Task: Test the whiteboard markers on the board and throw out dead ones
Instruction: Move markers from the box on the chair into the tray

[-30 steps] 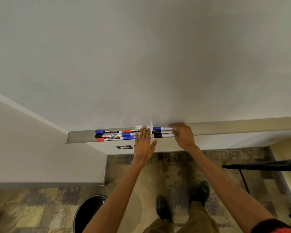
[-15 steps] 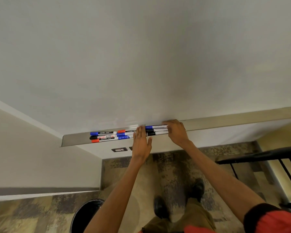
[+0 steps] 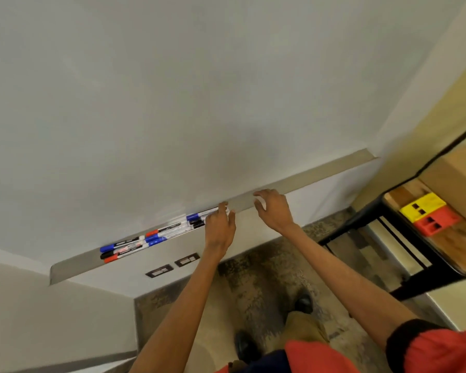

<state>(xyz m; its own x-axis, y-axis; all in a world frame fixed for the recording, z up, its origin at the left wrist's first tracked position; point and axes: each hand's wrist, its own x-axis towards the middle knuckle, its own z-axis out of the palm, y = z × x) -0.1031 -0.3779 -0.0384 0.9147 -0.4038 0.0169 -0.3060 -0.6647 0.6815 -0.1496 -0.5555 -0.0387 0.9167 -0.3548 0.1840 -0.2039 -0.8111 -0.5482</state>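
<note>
Markers (image 3: 156, 236) lie bunched along the tray (image 3: 73, 267) under the whiteboard (image 3: 199, 103). We rest our left hand (image 3: 219, 228), fingers nearly straight, on the bunch's right end. Our right hand (image 3: 275, 211) hovers loosely curled over bare tray just beside it; we cannot tell whether it grips anything.

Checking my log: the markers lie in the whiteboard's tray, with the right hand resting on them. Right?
Not quite: the head view shows the left hand on the markers in the tray; the right hand is farther along, apart from that row.
</note>
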